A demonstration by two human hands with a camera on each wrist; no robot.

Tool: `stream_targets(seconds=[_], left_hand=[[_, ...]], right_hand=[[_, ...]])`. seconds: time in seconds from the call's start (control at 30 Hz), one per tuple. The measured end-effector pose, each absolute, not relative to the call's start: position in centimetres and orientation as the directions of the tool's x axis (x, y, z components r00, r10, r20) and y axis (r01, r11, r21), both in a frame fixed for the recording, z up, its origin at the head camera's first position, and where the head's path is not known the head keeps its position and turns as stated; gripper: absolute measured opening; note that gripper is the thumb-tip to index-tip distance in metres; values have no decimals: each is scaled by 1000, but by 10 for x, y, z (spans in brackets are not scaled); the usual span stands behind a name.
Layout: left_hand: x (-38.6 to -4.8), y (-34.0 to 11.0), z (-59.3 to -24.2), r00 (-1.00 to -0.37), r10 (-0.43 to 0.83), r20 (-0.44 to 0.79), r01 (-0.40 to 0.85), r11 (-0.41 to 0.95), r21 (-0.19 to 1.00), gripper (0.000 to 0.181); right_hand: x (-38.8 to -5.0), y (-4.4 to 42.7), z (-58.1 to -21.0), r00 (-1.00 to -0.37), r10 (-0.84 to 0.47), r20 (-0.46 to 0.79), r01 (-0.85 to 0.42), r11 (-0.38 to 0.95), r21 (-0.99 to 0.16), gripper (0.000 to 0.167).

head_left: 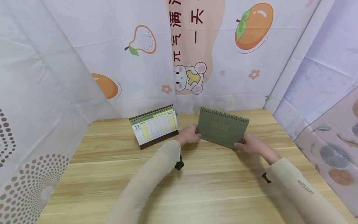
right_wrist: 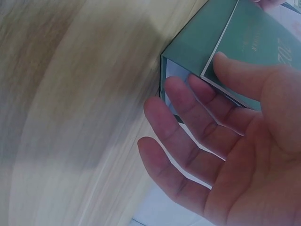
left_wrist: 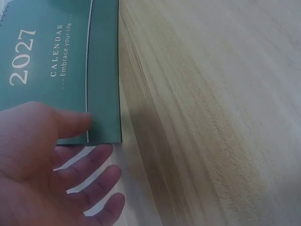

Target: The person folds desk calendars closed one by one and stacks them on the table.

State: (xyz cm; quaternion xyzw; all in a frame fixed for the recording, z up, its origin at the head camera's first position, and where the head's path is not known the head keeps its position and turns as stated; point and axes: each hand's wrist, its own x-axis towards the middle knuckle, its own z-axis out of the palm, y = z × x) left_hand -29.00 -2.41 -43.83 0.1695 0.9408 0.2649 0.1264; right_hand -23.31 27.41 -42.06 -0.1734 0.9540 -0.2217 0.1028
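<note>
A green desk calendar marked 2027 [head_left: 222, 128] stands upright on the table, its spiral binding on top. The left hand [head_left: 189, 134] pinches its left side edge, thumb on the front cover [left_wrist: 102, 61] and fingers behind. At the lower right corner, the right hand [head_left: 253, 144] holds the calendar with the thumb on the front; in the right wrist view its fingers [right_wrist: 181, 94] reach around the open side of the folded base [right_wrist: 200, 40]. A second calendar [head_left: 156, 124], open to a page marked 11, stands left of the left hand, apart from the green one.
The wooden table [head_left: 195, 193] ends at a printed curtain [head_left: 112, 40] behind the calendars. More patterned cloth hangs at the left and at the right [head_left: 332, 124]. Dark wrist devices [head_left: 179, 163] sit under both sleeves.
</note>
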Motion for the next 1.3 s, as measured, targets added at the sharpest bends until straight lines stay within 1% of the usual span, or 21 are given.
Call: stream_targets(seconds=[0.17, 0.33, 0.5, 0.63, 0.8, 0.97, 1.1, 1.2, 1.3], left_hand=[[-289, -24, -438, -916, 373, -147, 271, 846, 459, 34], [-285, -23, -436, -930, 334, -152, 260, 892, 369, 25], [-282, -22, -435, -947, 281, -157, 231, 932, 280, 29], [-282, -23, -437, -947, 290, -138, 249, 935, 252, 31], [-282, -32, -437, -936, 346, -69, 313, 903, 294, 32], [-279, -46, -433, -917, 399, -6, 366, 848, 384, 30], [-271, -55, -426, -898, 439, 24, 401, 795, 455, 28], [-263, -62, -423, -883, 467, 52, 432, 764, 480, 29], [-256, -71, -422, -869, 489, 73, 461, 747, 479, 29]], right_hand=[[-232, 273, -421, -922, -365, -132, -274, 853, -443, 36], [-231, 272, -422, -927, -346, -145, -254, 862, -438, 32], [-229, 272, -421, -928, -344, -144, -252, 863, -437, 29], [-229, 273, -420, -926, -350, -138, -254, 853, -457, 30], [-230, 275, -414, -921, -384, -71, -308, 827, -471, 27], [-231, 273, -400, -920, -390, -19, -342, 828, -444, 28], [-228, 273, -389, -923, -384, -4, -344, 830, -439, 28], [-225, 274, -384, -920, -393, 3, -351, 818, -456, 28], [-224, 274, -383, -903, -428, 28, -387, 785, -484, 25]])
